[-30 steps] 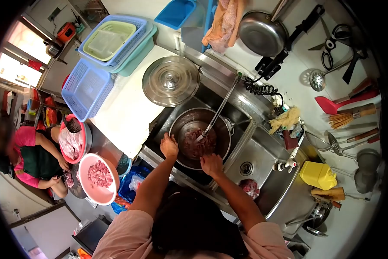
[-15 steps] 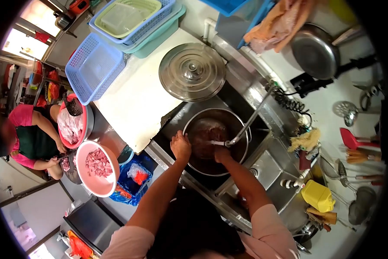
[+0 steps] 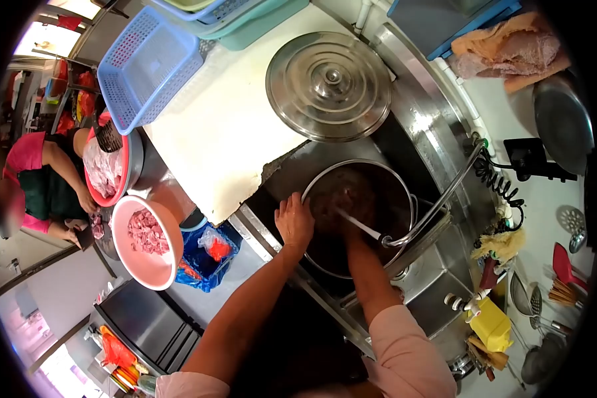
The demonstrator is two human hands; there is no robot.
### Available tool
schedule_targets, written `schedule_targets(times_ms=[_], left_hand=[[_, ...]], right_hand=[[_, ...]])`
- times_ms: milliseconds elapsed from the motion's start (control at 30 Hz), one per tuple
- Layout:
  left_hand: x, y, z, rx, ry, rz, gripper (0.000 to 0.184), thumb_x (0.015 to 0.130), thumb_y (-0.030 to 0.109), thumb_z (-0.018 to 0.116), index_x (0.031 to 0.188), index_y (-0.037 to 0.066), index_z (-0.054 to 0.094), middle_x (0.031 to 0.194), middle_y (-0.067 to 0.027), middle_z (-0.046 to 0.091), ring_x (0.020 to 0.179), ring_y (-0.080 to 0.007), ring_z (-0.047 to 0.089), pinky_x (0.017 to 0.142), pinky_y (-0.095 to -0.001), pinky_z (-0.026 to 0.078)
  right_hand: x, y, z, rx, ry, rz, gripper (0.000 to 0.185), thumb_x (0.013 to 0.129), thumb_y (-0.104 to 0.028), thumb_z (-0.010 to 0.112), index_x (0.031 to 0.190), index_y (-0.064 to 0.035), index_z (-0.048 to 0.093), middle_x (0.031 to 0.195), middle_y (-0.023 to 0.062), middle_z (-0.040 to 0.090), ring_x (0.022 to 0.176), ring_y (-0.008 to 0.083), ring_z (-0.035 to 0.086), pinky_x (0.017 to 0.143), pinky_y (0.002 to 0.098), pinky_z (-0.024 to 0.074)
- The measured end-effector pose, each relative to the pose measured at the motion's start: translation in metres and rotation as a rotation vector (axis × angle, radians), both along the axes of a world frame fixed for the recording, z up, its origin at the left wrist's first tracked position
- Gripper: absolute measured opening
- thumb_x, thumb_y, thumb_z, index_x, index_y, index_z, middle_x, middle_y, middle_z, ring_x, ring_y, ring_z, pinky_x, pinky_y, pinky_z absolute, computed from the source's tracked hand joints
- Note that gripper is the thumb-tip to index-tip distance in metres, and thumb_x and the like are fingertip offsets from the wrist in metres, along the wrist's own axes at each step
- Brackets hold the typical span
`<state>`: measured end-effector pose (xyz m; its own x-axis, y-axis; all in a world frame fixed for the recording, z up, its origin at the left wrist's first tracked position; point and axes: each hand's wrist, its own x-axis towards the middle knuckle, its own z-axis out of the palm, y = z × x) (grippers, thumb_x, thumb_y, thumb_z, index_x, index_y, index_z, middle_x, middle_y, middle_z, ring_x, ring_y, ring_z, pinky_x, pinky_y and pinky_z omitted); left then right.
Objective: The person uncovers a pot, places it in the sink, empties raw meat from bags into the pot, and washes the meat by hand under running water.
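Observation:
A deep metal pot stands in the sink basin with dark reddish water inside. My left hand holds the pot's near-left rim, its fingers curled over the edge. My right hand reaches down into the pot, and its fingers are hidden in the murky water. Pale reddish pieces, perhaps meat, show dimly below the surface. From the spout of a hose faucet, a stream of water runs into the pot near my right hand. A round metal lid rests behind the pot, partly on the white board.
A blue basket sits on the board's far left. At the left, a pink basin holds cut meat, and a person cuts at a board beside a red basin of meat. Utensils and a yellow jug line the right wall.
The camera view has shifted, bringing the pot lower right and the lid nearer. My right hand reaches deeper into the pot. My left hand stays at the rim.

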<state>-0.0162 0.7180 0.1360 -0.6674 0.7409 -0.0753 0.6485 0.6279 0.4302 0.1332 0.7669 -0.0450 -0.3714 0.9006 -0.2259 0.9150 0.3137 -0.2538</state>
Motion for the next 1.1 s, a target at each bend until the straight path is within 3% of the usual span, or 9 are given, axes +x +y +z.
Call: schedule_targets(times_ms=[167, 467, 700, 967, 1100], left_hand=[[-0.002, -0.001, -0.01, 0.022, 0.037, -0.028, 0.017, 0.096, 0.022, 0.064, 0.093, 0.008, 0.057, 0.085, -0.0129, 0.068, 0.089, -0.0349, 0.064, 0.077, -0.0474, 0.048], [0.0, 0.0, -0.011, 0.006, 0.001, -0.035, 0.016, 0.096, 0.02, 0.064, 0.093, 0.007, 0.055, 0.093, -0.0103, 0.068, 0.091, -0.0342, 0.063, 0.078, -0.0473, 0.047], [0.004, -0.004, -0.006, -0.037, 0.003, -0.041, 0.016, 0.097, 0.021, 0.063, 0.094, 0.007, 0.055, 0.092, -0.0111, 0.067, 0.093, -0.0345, 0.063, 0.079, -0.0476, 0.048], [0.001, -0.002, -0.008, -0.014, -0.014, -0.041, 0.015, 0.097, 0.02, 0.063, 0.095, 0.007, 0.055, 0.094, -0.0108, 0.068, 0.093, -0.0347, 0.063, 0.081, -0.0478, 0.047], [0.001, -0.003, -0.008, -0.007, -0.001, -0.026, 0.016, 0.095, 0.02, 0.065, 0.094, 0.008, 0.055, 0.094, -0.0103, 0.068, 0.093, -0.0345, 0.063, 0.081, -0.0475, 0.048]], right_hand=[[-0.046, -0.013, 0.007, -0.033, 0.046, 0.125, 0.057, 0.095, -0.03, 0.057, 0.148, -0.0142, 0.048, 0.147, 0.0149, 0.053, 0.128, 0.0358, 0.054, 0.106, 0.0509, 0.0432], [0.028, 0.062, 0.005, -0.029, -0.047, -0.001, 0.055, 0.095, -0.03, 0.057, 0.147, -0.0142, 0.048, 0.145, 0.0147, 0.054, 0.127, 0.0356, 0.055, 0.106, 0.0509, 0.0435], [-0.007, -0.002, 0.009, -0.035, 0.029, 0.115, 0.054, 0.095, -0.03, 0.057, 0.146, -0.0142, 0.049, 0.144, 0.0145, 0.054, 0.126, 0.0355, 0.055, 0.105, 0.0509, 0.0437], [0.061, 0.037, 0.01, -0.048, -0.051, 0.016, 0.053, 0.095, -0.03, 0.057, 0.145, -0.0142, 0.049, 0.142, 0.0143, 0.055, 0.125, 0.0353, 0.056, 0.104, 0.0508, 0.044], [0.03, 0.017, 0.012, -0.019, -0.03, 0.03, 0.053, 0.095, -0.03, 0.057, 0.144, -0.0142, 0.05, 0.142, 0.0142, 0.055, 0.125, 0.0352, 0.056, 0.104, 0.0508, 0.0441]])
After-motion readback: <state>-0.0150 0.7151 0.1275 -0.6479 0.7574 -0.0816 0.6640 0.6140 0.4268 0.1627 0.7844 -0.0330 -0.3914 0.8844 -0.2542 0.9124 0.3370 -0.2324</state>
